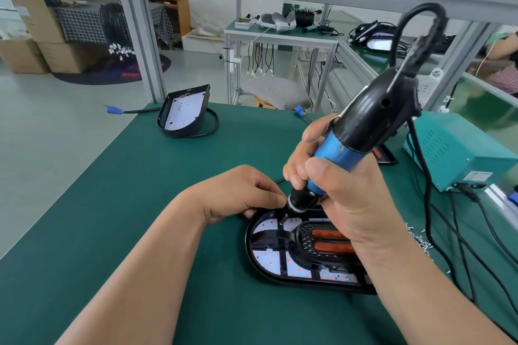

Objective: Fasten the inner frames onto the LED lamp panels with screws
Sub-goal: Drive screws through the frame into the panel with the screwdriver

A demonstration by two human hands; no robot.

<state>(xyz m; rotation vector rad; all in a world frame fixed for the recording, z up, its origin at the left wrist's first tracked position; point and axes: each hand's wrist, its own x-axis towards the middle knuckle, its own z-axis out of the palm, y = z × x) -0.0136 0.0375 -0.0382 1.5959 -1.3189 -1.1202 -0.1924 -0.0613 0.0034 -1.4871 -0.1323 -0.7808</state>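
Our left hand [241,193] curls its fingers and pinches the nose of the electric screwdriver [350,134]. The bit stands on the inner frame [276,238] just under these fingertips. Our right hand [344,190] grips the blue body. The LED lamp panel [265,258] lies below both hands, and loose screws [420,241] lie right of the right wrist.

You will find no text here that you can read. The teal power box [462,148] on the tabletop to your right carries a small white label [477,175] low on its front face, but the print on it is too small and soft to make out. Far off to your left, a pale sticker [22,11] sits on the stacked cardboard boxes [33,25], and it is just as blurred.
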